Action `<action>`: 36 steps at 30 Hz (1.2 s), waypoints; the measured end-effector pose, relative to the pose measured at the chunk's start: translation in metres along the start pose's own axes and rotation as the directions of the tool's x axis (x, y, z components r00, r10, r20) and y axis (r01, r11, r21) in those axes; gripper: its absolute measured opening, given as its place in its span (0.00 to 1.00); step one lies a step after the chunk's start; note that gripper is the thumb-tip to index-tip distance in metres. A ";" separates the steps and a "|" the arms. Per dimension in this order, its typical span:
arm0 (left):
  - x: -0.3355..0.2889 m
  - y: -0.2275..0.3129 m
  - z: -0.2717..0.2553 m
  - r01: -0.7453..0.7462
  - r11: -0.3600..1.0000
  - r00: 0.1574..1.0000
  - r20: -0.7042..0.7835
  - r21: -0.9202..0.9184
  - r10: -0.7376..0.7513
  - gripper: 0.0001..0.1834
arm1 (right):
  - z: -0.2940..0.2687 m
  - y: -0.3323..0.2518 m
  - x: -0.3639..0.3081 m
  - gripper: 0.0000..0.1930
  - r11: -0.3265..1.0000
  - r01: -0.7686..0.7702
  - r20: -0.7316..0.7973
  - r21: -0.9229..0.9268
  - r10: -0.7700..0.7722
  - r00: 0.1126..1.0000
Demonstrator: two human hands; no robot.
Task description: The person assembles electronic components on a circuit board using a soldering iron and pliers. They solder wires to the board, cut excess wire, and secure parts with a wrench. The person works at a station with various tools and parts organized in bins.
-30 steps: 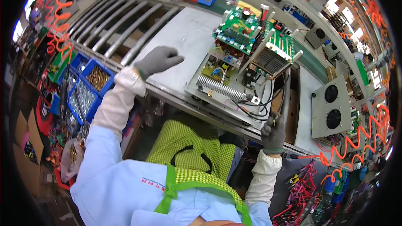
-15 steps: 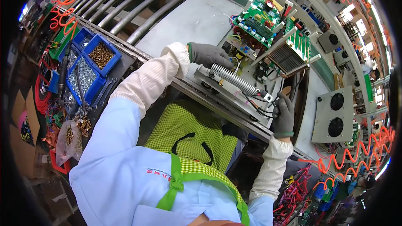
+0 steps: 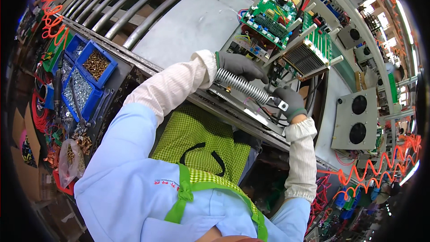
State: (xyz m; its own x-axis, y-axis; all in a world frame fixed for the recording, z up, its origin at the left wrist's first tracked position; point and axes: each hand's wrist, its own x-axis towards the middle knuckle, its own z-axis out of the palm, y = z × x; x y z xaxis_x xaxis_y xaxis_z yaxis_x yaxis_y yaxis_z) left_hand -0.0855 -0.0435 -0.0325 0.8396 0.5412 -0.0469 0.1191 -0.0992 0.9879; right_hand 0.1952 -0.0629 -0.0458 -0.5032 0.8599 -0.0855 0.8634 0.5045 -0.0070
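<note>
Our right grip (image 3: 291, 102) clasps the silver coil (image 3: 242, 86); our left grip (image 3: 242, 66) sits behind it, hold hidden. Just beyond both, a green circuit board (image 3: 267, 19) looms; well left, blue bins (image 3: 109, 69) carry brass-coloured fasteners (image 3: 95, 65).

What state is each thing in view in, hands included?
Metal coil: slanting, both hands at it
Left hand: gloved, behind the coil, grip unclear
Right hand: gloved, at the coil's right end, grip unclear
Green circuit board: exposed, uncovered
Blue bins: open, holding brass-coloured pieces and silver pieces
Two black fans: turning or still, cannot tell
</note>
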 end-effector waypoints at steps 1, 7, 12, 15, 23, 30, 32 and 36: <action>0.006 -0.018 0.000 -0.039 0.989 0.999 0.011 -0.143 0.041 0.16 | -0.007 0.002 -0.003 0.11 0.999 -0.010 -0.095 0.031 0.013 0.995; 0.015 -0.027 -0.002 0.189 0.979 0.970 -0.143 -0.080 -0.199 0.14 | -0.038 0.002 0.001 0.10 0.996 0.004 -0.250 0.093 0.020 0.968; 0.019 -0.024 -0.004 0.254 0.832 0.943 -0.066 -0.493 -0.327 0.17 | -0.038 -0.008 0.015 0.10 0.990 0.096 -0.172 0.099 -0.078 0.982; 0.010 -0.017 -0.006 0.217 0.903 0.964 -0.063 -0.370 -0.257 0.16 | -0.030 -0.012 0.029 0.11 0.984 0.129 -0.078 0.122 -0.120 0.990; 0.014 -0.018 0.003 0.147 0.891 0.943 -0.211 -0.430 -0.257 0.16 | -0.007 0.008 0.031 0.14 0.728 0.253 -0.341 0.637 -0.028 0.940; 0.003 -0.015 0.000 0.088 0.877 0.960 -0.194 -0.473 -0.201 0.15 | -0.037 -0.024 0.022 0.19 0.231 0.162 -0.220 0.959 0.252 0.942; 0.004 -0.018 0.004 0.068 0.816 0.961 -0.183 -0.574 -0.209 0.15 | -0.034 -0.018 0.025 0.19 0.249 0.180 -0.246 0.952 0.264 0.933; 0.010 -0.029 0.004 -0.004 0.831 0.974 -0.189 -0.556 -0.122 0.18 | -0.028 -0.001 0.033 0.17 0.062 0.231 -0.238 0.971 0.325 0.915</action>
State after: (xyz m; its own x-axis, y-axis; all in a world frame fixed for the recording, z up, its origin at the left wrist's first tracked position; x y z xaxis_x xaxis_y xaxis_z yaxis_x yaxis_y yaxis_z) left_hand -0.0786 -0.0390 -0.0621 0.7033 0.6973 -0.1382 -0.1994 0.3801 0.9032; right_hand 0.1767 -0.0326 -0.0210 -0.1891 0.9693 0.1570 -0.0271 0.1547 -0.9876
